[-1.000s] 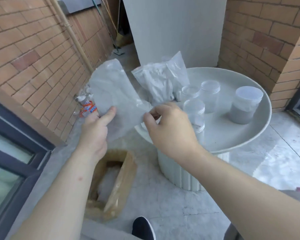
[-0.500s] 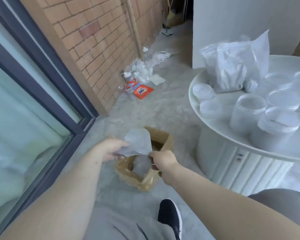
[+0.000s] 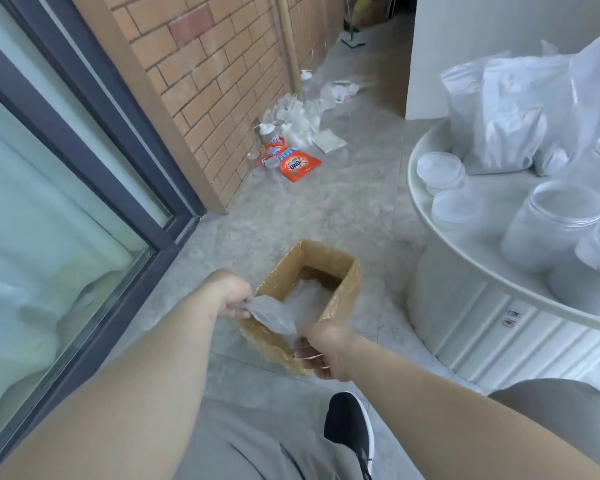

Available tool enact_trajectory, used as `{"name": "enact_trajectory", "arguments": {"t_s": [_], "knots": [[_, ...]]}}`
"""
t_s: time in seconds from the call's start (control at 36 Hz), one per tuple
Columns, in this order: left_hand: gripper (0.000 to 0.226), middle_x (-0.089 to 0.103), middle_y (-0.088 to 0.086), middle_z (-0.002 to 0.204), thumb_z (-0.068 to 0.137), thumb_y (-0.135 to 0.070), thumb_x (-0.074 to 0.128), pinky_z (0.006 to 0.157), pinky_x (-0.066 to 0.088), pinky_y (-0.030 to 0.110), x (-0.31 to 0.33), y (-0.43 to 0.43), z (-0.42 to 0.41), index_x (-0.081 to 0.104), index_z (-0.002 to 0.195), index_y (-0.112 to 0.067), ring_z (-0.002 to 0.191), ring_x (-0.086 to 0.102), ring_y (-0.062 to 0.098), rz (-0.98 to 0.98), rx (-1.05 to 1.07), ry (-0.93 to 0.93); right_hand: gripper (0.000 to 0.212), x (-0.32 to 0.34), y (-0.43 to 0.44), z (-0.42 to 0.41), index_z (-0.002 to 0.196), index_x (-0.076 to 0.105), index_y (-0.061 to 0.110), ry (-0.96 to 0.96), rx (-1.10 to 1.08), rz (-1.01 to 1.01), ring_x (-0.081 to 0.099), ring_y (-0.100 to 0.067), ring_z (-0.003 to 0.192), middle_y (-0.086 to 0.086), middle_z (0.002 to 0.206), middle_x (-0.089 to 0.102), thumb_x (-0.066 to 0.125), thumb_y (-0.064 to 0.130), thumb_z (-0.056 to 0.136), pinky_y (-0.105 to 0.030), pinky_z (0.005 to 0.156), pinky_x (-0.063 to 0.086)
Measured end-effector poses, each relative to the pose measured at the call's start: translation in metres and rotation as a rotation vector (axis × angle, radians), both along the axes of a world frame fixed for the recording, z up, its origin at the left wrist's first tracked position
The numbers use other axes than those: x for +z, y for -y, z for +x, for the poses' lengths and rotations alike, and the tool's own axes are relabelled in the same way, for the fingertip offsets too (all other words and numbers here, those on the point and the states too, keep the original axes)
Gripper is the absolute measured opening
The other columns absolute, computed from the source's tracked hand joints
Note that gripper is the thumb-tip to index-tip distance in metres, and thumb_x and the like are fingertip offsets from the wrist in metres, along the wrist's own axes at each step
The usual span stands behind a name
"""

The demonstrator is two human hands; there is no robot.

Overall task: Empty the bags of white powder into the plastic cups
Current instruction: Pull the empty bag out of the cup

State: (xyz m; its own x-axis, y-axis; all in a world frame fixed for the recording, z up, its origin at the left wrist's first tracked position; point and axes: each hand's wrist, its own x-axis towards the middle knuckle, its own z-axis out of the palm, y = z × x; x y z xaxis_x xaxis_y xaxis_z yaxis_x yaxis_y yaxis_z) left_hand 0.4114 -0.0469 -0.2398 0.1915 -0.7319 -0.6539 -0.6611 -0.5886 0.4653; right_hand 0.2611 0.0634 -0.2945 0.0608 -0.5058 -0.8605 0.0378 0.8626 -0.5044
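Flat, see-through empty bag (image 3: 273, 315), pulled tight just above an open cardboard box (image 3: 343, 289). Puffy bags of white powder (image 3: 510, 112) standing up at the back of a round white table (image 3: 413, 174). Clear plastic cups (image 3: 551, 226) bunched just in front.

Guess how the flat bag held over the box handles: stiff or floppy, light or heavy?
Probably floppy: the bag sags and creases between the left hand and right hand. Likely very light, since it looks flat and emptied. Let go, the thin film may flutter rather than drop straight into the box.
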Motion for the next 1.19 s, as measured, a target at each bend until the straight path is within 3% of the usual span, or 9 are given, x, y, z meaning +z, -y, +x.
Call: {"name": "enact_trajectory", "arguments": {"t_s": [0.08, 0.22, 0.31, 0.47, 0.64, 0.75, 0.89, 0.97, 1.19], "knots": [[0.033, 0.051, 0.011, 0.120, 0.090, -0.003, 0.066, 0.073, 0.062, 0.038, 0.005, 0.002, 0.000, 0.052, 0.120, -0.005, 0.069, 0.067, 0.025, -0.008, -0.029, 0.137, 0.031, 0.005, -0.002, 0.000, 0.081, 0.067, 0.016, -0.053, 0.077, -0.052, 0.058, -0.016, 0.068, 0.000, 0.080, 0.066, 0.049, 0.029, 0.101, -0.024, 0.059, 0.042], [0.033, 0.065, 0.015, 0.102, 0.090, -0.016, 0.064, 0.074, 0.062, 0.037, 0.018, 0.007, -0.012, 0.055, 0.119, -0.004, 0.081, 0.071, 0.028, -0.138, -0.100, 0.316, 0.031, 0.021, -0.006, -0.012, 0.077, 0.063, 0.018, -0.083, 0.134, -0.188, 0.057, -0.015, 0.063, 0.001, 0.079, 0.063, 0.047, 0.028, 0.101, -0.025, 0.058, 0.040], [0.025, 0.065, 0.016, 0.097, 0.093, -0.016, 0.064, 0.081, 0.061, 0.040, 0.037, 0.009, -0.031, 0.054, 0.113, -0.004, 0.089, 0.070, 0.031, -0.199, -0.122, 0.241, 0.029, 0.035, -0.010, -0.025, 0.076, 0.061, 0.019, -0.093, 0.121, -0.288, 0.057, -0.016, 0.066, 0.002, 0.078, 0.062, 0.047, 0.028, 0.100, -0.025, 0.059, 0.039], [0.017, 0.068, 0.011, 0.092, 0.091, -0.016, 0.068, 0.069, 0.057, 0.035, 0.080, -0.005, -0.070, 0.066, 0.106, -0.010, 0.082, 0.071, 0.030, -0.399, -0.202, 0.055, 0.017, 0.067, -0.025, -0.058, 0.082, 0.055, 0.017, -0.184, 0.012, -0.505, 0.049, -0.021, 0.071, -0.008, 0.081, 0.051, 0.047, 0.025, 0.094, -0.030, 0.059, 0.035], [0.007, 0.071, 0.009, 0.087, 0.093, -0.014, 0.065, 0.068, 0.056, 0.037, 0.113, -0.034, -0.123, 0.070, 0.097, -0.014, 0.076, 0.070, 0.025, -0.544, -0.326, -0.184, 0.020, 0.112, -0.057, -0.096, 0.077, 0.056, 0.022, -0.375, -0.038, -0.760, 0.052, -0.013, 0.070, 0.010, 0.070, 0.054, 0.049, 0.030, 0.094, -0.026, 0.066, 0.044], [0.007, 0.072, 0.009, 0.085, 0.093, -0.012, 0.065, 0.062, 0.051, 0.031, 0.129, -0.054, -0.157, 0.071, 0.096, -0.015, 0.068, 0.067, 0.019, -0.625, -0.404, -0.343, 0.030, 0.142, -0.078, -0.120, 0.069, 0.048, 0.025, -0.523, -0.111, -0.922, 0.047, -0.007, 0.066, 0.012, 0.067, 0.050, 0.051, 0.033, 0.098, -0.024, 0.070, 0.042], [0.007, 0.071, 0.003, 0.079, 0.090, -0.008, 0.068, 0.047, 0.048, 0.016, 0.143, -0.079, -0.204, 0.071, 0.092, -0.013, 0.055, 0.065, 0.008, -0.737, -0.492, -0.542, 0.024, 0.169, -0.102, -0.157, 0.085, 0.061, 0.016, -0.565, -0.281, -1.049, 0.055, -0.014, 0.069, 0.003, 0.073, 0.063, 0.056, 0.035, 0.099, -0.034, 0.075, 0.050], [0.008, 0.071, -0.003, 0.072, 0.089, -0.007, 0.070, 0.052, 0.049, 0.021, 0.146, -0.091, -0.225, 0.071, 0.090, -0.015, 0.058, 0.065, 0.011, -0.768, -0.553, -0.625, 0.018, 0.176, -0.116, -0.177, 0.084, 0.064, 0.025, -0.569, -0.364, -1.101, 0.055, -0.002, 0.064, 0.016, 0.068, 0.061, 0.060, 0.034, 0.098, -0.021, 0.066, 0.047], [0.021, 0.074, -0.005, 0.088, 0.085, -0.003, 0.071, 0.066, 0.051, 0.036, 0.145, -0.102, -0.267, 0.071, 0.087, -0.023, 0.071, 0.069, 0.021, -0.831, -0.617, -0.678, 0.014, 0.183, -0.145, -0.236, 0.081, 0.065, 0.023, -0.746, -0.685, -1.159, 0.059, -0.001, 0.065, 0.016, 0.070, 0.066, 0.069, 0.025, 0.095, -0.012, 0.063, 0.043]]}}
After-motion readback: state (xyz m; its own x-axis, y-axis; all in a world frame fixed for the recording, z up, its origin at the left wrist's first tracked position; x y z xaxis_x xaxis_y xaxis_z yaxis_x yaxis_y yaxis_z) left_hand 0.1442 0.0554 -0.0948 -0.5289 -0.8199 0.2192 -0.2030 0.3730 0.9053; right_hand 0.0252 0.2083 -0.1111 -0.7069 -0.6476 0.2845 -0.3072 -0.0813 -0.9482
